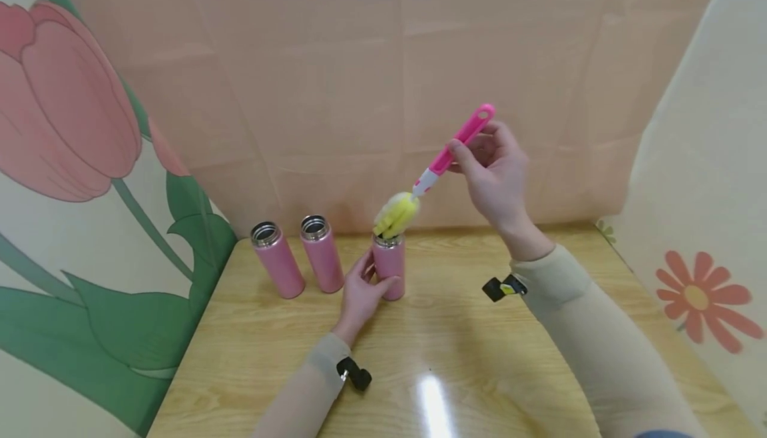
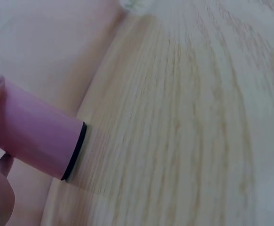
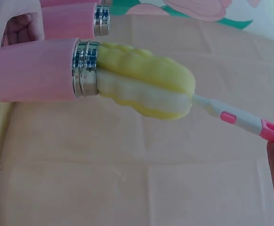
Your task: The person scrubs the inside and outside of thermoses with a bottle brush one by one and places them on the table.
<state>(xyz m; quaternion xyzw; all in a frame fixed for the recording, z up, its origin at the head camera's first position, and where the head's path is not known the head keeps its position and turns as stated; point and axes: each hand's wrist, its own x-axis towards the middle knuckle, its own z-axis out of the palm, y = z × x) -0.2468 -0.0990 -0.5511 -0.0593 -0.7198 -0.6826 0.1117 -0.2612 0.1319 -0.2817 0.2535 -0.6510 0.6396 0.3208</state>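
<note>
My right hand (image 1: 496, 175) pinches the pink handle of a bottle brush (image 1: 461, 137), which slants down to the left. Its yellow and white sponge head (image 3: 146, 84) sits at the mouth of a pink metal bottle (image 1: 391, 271), with the tip at the steel rim and most of the sponge outside. My left hand (image 1: 362, 295) grips that bottle around its lower body, thumb across the front. In the left wrist view the bottle's dark base (image 2: 74, 151) is close to the wooden table.
Two more pink bottles, a left one (image 1: 278, 261) and a middle one (image 1: 322, 255), stand uncapped left of the held bottle. A peach cloth backdrop (image 1: 335, 92) hangs behind the wooden table (image 1: 479, 358). Flower-printed panels (image 1: 72, 105) flank both sides.
</note>
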